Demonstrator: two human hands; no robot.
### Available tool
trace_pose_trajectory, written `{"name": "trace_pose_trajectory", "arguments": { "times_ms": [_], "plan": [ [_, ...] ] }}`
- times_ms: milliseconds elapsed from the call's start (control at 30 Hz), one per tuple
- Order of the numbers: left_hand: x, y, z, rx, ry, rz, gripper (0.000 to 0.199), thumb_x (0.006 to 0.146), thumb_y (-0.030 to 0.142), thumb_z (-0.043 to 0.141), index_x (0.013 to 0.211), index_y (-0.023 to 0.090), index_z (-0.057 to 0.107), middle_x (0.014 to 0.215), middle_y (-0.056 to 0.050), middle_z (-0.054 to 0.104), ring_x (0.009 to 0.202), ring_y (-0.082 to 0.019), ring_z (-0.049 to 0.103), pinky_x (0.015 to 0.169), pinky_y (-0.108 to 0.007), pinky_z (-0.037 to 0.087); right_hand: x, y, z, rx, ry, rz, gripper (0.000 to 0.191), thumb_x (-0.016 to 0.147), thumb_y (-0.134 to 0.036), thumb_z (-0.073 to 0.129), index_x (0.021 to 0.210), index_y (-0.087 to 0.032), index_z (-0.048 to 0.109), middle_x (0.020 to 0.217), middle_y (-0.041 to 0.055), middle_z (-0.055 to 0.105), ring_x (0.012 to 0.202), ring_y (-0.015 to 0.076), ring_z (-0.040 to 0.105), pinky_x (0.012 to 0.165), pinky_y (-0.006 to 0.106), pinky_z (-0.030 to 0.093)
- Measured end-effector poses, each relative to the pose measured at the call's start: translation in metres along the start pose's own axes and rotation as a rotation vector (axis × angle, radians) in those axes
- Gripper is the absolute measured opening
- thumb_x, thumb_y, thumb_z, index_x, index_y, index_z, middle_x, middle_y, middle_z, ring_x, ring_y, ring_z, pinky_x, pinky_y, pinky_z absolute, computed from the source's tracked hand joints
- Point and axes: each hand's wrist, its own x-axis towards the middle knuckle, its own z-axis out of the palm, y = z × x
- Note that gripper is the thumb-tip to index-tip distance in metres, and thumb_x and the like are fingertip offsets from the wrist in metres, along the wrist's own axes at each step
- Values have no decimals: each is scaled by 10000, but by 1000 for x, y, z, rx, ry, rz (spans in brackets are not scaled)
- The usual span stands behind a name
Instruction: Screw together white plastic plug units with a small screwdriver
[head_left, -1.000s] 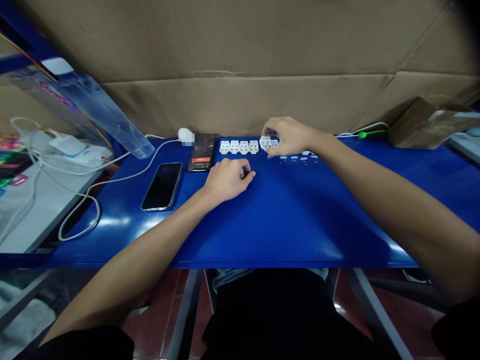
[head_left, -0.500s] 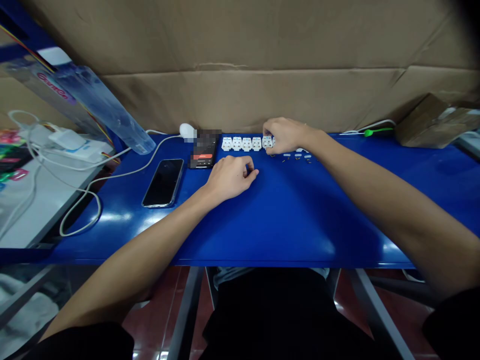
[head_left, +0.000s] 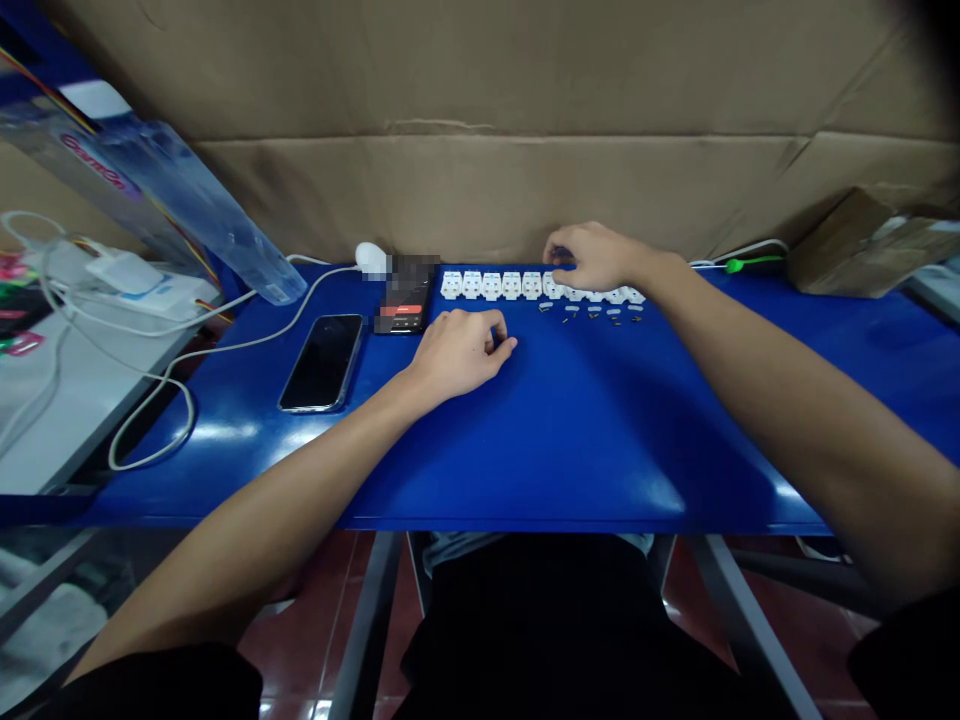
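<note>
White plastic housings (head_left: 491, 286) lined along far edge of blue bench (head_left: 570, 450); small metal-tipped parts (head_left: 592, 314) laid just nearer. Right hand (head_left: 596, 257) now carried rightward over row, fingers curled, grasp not discernible. Left hand (head_left: 457, 350) rested, fingers released.

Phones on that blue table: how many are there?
2. A black smartphone lies with its screen dark on the blue table. A second phone, its screen lit, lies up and to the right of it, just beyond the person's left hand.
</note>
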Motion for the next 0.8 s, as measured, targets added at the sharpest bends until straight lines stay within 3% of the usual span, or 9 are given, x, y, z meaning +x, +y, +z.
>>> {"name": "trace_pose_trajectory", "arguments": {
  "times_ms": [367,567,667,800],
  "plan": [
    [0,0,-2,-8,-20,-5,192,1082,399,716,1014,244,806,780,-30,808,681,-225,702,718,-417,478,5,4,7,-36,-67,6,314,902,-345,762,1179,-224,847,1198,158,870,1105,396,802,899,540,636],
    [0,0,0,6,-19,-15,178,1082,391,732,1020,243,811,797,-33,818,701,-233,708,705,-414,458,2,2,-8,-56,-59,25,297,918,-322,766,1176,-191,835,1181,175,864,1089,401,796,898,529,612],
    [0,-1,1,-4,-8,-20,178,1080,391,742,1004,245,811,812,-38,821,707,-236,714,694,-408,460,-9,-11,-17,-72,-42,-1,287,900,-320,769,1153,-205,838,1139,152,875,1045,383,790,877,503,593],
    [-1,1,-2,6,-49,-18,169,1042,387,758,1106,249,832,837,-37,818,756,-252,725,690,-406,455,-38,-48,-13,72,-76,-197,188,848,-256,764,1027,-247,820,1026,58,869,882,270,755,807,410,552]
  ]
}}
